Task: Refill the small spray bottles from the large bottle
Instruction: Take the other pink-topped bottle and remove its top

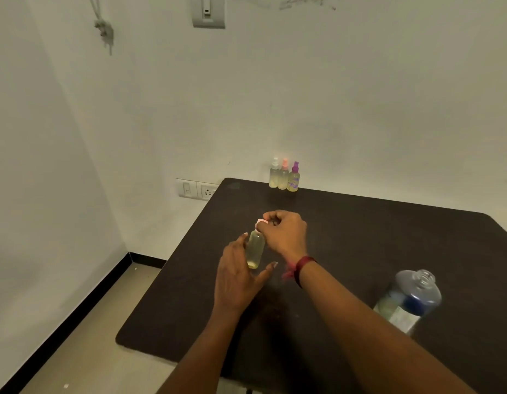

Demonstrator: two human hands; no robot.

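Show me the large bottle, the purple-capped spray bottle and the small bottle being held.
large bottle [414, 302], head view, on its blue middle.
purple-capped spray bottle [293, 182], head view, on its body.
held small bottle [255, 248], head view, on its yellowish body.

3 sm. bottles [283, 177] on table [360, 237], back edge (by wall [360, 109]); lg. bottle [411, 300] front-right.

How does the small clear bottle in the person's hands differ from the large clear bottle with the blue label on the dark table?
The small clear bottle is held by the left hand, its pink cap pinched by the right hand; the large clear bottle stands untouched with an open, capless neck. The large bottle is far bigger and bears a blue label; the small one is plain. Both hold pale yellowish liquid.
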